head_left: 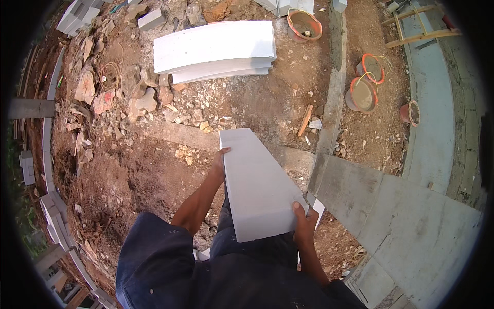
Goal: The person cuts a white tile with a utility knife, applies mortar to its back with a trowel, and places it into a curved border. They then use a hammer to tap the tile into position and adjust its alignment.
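A long pale grey lightweight concrete block [260, 188] is held up in front of my body, tilted with one end away from me. My left hand [222, 160] grips its left side toward the far end, the fingers partly hidden by the block. Around the near right corner my right hand [305, 221] is closed, its thumb lying on the top face. Farther off, a low stack of similar white blocks [215, 47] lies on the dirt.
Rubble and broken stones [141, 100] cover the ground at left. Right of me runs a low block wall [396, 206]. Mortar buckets [363, 95] stand beyond it, another bucket [304, 26] near the stack. A wooden ladder [422, 37] lies far right; a wood scrap [305, 120] lies ahead.
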A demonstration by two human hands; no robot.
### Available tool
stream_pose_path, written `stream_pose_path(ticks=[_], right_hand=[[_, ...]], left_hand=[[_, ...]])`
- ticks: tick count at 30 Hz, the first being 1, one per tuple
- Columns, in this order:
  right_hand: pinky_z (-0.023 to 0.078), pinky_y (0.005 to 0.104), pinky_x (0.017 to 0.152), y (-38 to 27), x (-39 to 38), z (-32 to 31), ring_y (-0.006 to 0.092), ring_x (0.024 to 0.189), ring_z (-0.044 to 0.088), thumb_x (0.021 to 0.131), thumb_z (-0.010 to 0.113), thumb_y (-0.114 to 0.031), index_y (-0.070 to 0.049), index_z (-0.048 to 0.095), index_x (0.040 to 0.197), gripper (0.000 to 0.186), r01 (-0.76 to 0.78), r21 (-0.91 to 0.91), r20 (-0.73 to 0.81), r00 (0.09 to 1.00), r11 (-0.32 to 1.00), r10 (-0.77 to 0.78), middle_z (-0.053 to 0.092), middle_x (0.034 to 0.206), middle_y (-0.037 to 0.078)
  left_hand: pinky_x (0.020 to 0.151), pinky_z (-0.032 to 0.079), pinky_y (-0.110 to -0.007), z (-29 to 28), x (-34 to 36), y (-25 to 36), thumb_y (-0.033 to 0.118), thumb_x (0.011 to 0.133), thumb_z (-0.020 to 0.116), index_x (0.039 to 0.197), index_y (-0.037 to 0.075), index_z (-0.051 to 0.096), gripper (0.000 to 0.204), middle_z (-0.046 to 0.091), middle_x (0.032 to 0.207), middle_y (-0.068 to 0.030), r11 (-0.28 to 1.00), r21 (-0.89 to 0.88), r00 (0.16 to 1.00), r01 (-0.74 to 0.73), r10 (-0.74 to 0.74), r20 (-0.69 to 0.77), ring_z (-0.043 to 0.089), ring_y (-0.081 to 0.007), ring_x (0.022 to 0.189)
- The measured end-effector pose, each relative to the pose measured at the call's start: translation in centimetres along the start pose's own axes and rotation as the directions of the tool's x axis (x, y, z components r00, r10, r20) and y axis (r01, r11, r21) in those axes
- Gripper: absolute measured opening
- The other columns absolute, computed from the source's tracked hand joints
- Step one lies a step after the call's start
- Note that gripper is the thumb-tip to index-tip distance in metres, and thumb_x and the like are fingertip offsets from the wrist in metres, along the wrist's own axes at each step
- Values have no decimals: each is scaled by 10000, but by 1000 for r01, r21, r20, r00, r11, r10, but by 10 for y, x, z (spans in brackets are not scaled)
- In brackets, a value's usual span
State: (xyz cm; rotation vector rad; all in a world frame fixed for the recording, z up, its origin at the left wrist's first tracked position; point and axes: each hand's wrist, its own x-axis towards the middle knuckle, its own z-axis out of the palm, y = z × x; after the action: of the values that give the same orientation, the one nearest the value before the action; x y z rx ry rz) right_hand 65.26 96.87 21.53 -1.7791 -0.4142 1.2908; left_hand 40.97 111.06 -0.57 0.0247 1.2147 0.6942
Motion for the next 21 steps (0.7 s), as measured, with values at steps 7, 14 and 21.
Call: stream_pose_path(ticks=[7, 14, 21], right_hand=[[488, 329, 842, -32, 143, 55, 193, 931, 627, 897, 657, -266, 102, 598, 1213, 488, -48, -46, -121, 992, 998, 42, 684, 1013, 131], [469, 326, 851, 22, 291, 116, 186, 959, 595, 906, 696, -297, 79, 565, 1211, 501, -16, -224, -218, 975, 975, -34, 631, 1076, 126], [435, 400, 1017, 23, 287, 108, 294, 1194, 535, 843, 740, -287, 115, 464, 1317, 680, 39, -288, -153, 985, 957, -86, 540, 1273, 230]], left_hand=[[970, 478, -441, 64, 152, 58, 414, 939, 460, 1334, -15, 468, 582, 601, 1163, -181, 988, 61, 989, 143, -145, 17, 602, -313, 1078], [968, 503, -432, 57, 255, 43, 507, 1004, 328, 1411, 15, 423, 646, 543, 1316, -179, 978, -167, 991, 128, -120, 57, 578, -313, 1144], [1018, 453, -424, 57, 235, 44, 617, 971, 386, 1477, 61, 339, 753, 484, 1388, -176, 994, -92, 991, 60, -48, 125, 510, -304, 1239]])
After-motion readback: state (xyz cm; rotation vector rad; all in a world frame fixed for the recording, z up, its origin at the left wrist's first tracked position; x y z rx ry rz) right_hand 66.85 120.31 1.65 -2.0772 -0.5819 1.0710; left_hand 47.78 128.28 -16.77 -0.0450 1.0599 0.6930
